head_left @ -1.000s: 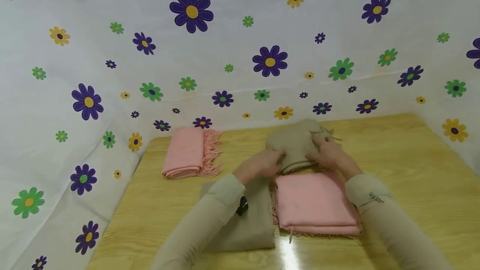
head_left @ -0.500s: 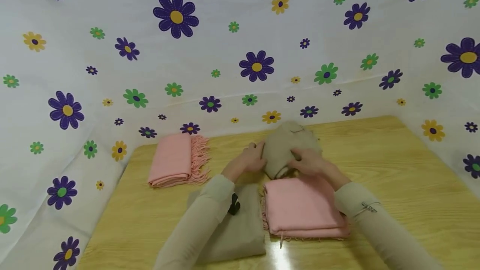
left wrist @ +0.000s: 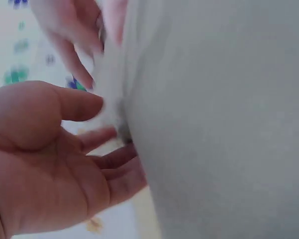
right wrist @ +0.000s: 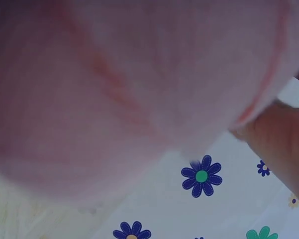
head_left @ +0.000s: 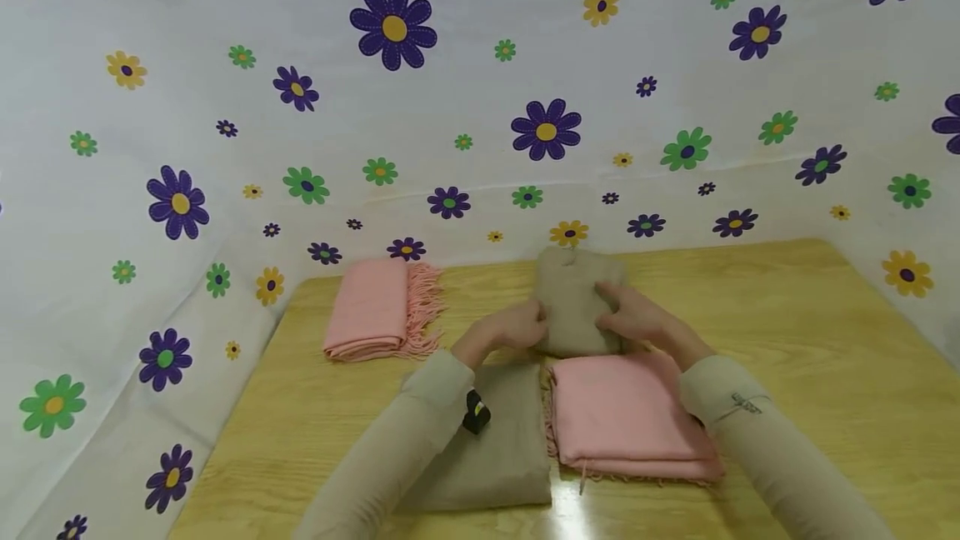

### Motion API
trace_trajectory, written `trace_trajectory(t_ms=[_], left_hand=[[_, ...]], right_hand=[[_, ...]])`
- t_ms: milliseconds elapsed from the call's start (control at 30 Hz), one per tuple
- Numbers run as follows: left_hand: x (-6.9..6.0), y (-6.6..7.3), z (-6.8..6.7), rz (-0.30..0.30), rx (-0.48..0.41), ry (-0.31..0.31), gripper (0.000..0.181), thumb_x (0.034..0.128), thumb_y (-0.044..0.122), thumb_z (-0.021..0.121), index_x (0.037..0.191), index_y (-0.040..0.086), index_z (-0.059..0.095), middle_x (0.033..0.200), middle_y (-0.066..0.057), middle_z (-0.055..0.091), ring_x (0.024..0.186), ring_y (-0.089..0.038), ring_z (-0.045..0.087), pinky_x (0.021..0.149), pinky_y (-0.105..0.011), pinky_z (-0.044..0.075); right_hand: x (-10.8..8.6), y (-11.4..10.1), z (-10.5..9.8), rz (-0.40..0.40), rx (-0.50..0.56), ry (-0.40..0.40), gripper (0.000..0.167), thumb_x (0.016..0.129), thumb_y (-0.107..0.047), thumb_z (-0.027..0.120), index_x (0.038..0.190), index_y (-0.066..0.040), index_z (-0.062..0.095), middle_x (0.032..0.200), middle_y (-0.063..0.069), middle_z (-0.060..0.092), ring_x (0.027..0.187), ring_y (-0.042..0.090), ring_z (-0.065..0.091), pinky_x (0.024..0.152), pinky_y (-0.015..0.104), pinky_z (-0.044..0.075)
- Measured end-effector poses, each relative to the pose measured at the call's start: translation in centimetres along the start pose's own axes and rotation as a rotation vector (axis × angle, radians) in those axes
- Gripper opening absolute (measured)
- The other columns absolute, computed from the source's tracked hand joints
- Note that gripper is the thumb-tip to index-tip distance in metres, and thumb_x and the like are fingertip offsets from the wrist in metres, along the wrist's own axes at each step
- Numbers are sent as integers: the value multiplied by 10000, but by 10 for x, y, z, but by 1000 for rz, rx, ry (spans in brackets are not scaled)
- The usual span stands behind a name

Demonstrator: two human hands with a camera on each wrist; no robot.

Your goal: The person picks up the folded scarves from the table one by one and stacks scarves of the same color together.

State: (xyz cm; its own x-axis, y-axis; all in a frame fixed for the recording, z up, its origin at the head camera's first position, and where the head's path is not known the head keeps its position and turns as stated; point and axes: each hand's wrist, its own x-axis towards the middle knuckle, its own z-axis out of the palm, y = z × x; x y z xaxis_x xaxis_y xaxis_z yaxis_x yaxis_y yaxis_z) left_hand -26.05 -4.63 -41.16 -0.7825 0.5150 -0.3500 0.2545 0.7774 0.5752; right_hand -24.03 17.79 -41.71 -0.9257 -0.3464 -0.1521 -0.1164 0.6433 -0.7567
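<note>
Turned since half a second before, the far beige bundle (head_left: 573,307) now sat squarer to the back of the worktop (head_left: 795,340), its thread-like ends at the far edge. It lay just behind the near pink cloth (head_left: 630,411). The person's left hand (head_left: 516,326) touched its left side, fingers loosely extended and the thumb apart from them. The right hand (head_left: 641,317) rested on its right part with thumb and fingers spread; neither grip looked clenched.

Three other pieces already lay folded: the near pink cloth, the near beige cloth (head_left: 498,448) just left of it, and the fringed pink scarf (head_left: 369,305) at the far left. Folding seemed largely done, judging by these neat stacks; squaring up the far beige bundle appeared to be what was left.
</note>
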Motion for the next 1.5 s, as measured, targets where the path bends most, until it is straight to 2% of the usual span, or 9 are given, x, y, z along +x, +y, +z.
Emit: trace_trajectory(t_ms=[100,233,367,600,767,900,1133,1300,1500], left_hand=[[11,-8,-5,-82,-359,35,121,993,79,436,975,-37,467,857,-86,444,600,-143,433,547,-266,399],[20,-15,-5,-139,-663,52,527,984,98,445,1450,-92,288,1324,-240,436,957,-316,592,747,-398,525],[28,-19,1,-190,-777,67,499,981,136,503,1402,-114,405,1281,-256,534,1075,-344,600,849,-443,523],[34,-21,10,-224,-884,175,499,912,250,604,1278,-79,522,1145,-130,564,933,-218,551,803,-333,477],[28,-14,11,-229,-1020,204,382,820,199,590,1129,-18,536,981,-88,574,820,-196,561,693,-302,497],[19,-10,5,-176,-986,253,439,791,179,590,1172,-29,527,999,-104,567,803,-194,551,669,-298,485],[-5,-18,-13,27,-826,296,823,824,104,561,1557,248,216,1528,-213,260,1163,-302,449,913,-386,399],[-36,-27,-24,200,-713,223,703,910,71,517,1527,329,302,1614,-74,159,1352,-284,340,1044,-444,359],[-87,-40,-34,262,-507,186,562,972,181,556,1477,378,406,1562,-16,305,1358,-227,387,1073,-452,374]], right_hand=[[-2,3,-2,57,153,2,848,901,-61,614,1535,113,78,1583,343,118,1456,479,148,1168,587,156],[-6,7,-3,127,336,-76,989,890,-97,664,1566,16,-50,1608,304,-63,1472,466,38,1167,601,120],[-4,12,-2,150,508,-170,1047,902,-101,680,1581,-97,-117,1611,273,-114,1469,467,77,1153,597,193],[0,11,-1,188,886,-193,991,959,-50,576,1564,-219,-190,1615,223,-70,1358,391,309,994,459,442],[-7,-2,3,188,920,-198,1002,963,-71,595,1569,-218,-190,1590,258,37,1043,251,545,779,322,513],[-17,-15,4,139,873,-174,1019,942,-53,625,1584,-240,-144,1551,280,87,852,188,587,674,296,513],[-28,-36,9,34,779,-171,1046,895,-11,665,1594,-221,-84,1455,334,186,806,198,610,661,311,535],[-35,-52,16,-30,691,-167,1038,867,-38,713,1600,-218,-1,1452,300,222,910,245,594,683,333,540],[-54,-77,30,-103,572,-164,1019,830,-109,771,1592,-239,107,1380,254,331,934,270,540,590,317,474]])
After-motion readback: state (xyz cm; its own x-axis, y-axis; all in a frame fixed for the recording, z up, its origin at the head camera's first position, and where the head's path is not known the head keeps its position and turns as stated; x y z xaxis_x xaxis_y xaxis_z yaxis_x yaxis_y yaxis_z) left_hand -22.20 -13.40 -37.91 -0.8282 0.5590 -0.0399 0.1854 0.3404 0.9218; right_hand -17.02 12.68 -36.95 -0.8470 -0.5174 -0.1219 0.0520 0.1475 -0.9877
